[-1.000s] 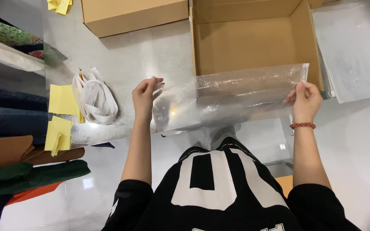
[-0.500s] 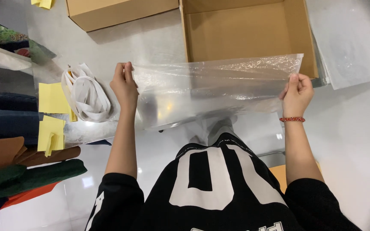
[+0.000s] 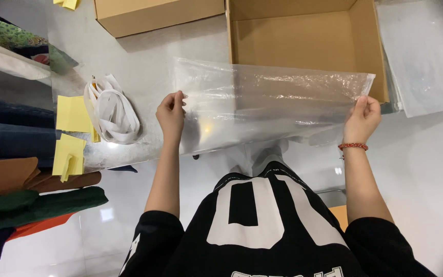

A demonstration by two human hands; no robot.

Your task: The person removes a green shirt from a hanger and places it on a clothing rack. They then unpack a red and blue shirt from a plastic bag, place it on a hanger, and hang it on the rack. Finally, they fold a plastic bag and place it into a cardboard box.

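I am looking down at what is shaping up as a garment packing room or small clothing workshop: folded fabrics in dark blue, brown, green and orange are lying stacked along the left edge. Two plain cardboard boxes are sitting on the pale, glossy tabletop, one of them open. A coil of white strap, yellow paper slips and clear plastic bags are lying about them.

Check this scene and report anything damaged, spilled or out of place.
Nothing stands out. The left hand and right hand hold a clear plastic bag stretched flat, wrinkled but with no tear visible, in front of an open cardboard box.
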